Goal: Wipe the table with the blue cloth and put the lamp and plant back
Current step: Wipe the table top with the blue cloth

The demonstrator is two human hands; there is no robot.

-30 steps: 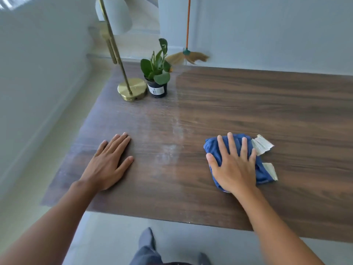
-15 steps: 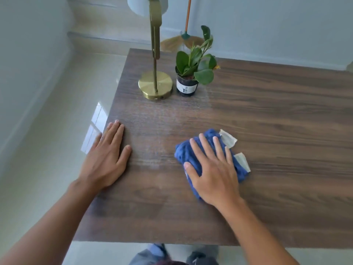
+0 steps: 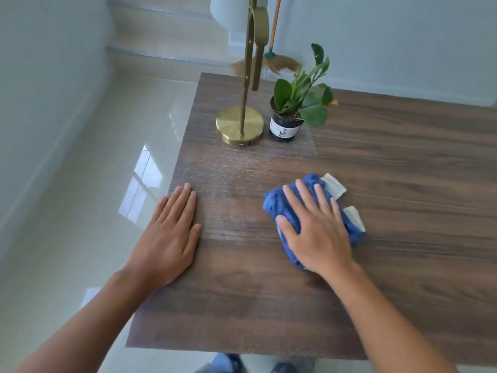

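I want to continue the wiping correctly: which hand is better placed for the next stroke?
Right. The right hand already presses the blue cloth; the left hand rests flat on the table.

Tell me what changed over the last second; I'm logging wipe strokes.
The right hand slid the blue cloth leftward across the table, closer to the left hand. Nothing was picked up or let go. The left hand stayed flat near the table's left edge; lamp and plant stayed put.
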